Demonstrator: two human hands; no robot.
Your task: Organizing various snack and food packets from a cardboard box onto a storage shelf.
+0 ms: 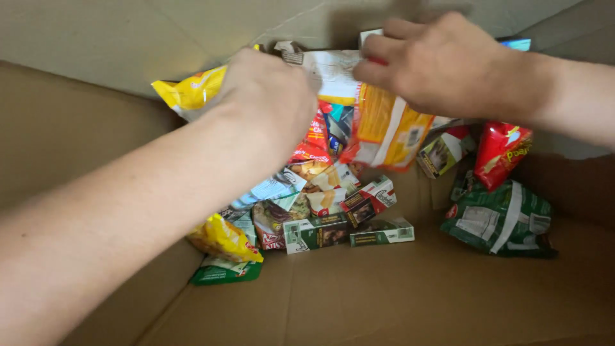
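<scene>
Both my hands reach into a large cardboard box (410, 301). My left hand (269, 96) is closed around a yellow snack bag (189, 90) at the box's far side. My right hand (435, 61) grips the top of an orange, yellow and white snack bag (384, 128) and holds it up above the pile. Below them lies a heap of small packets and bags (314, 192).
Two small green cartons (349, 232) lie flat on the box floor. A green bag (506, 221) and a red bag (501, 152) sit at the right wall. A yellow packet (223, 238) rests at the left. Grey floor shows beyond the box.
</scene>
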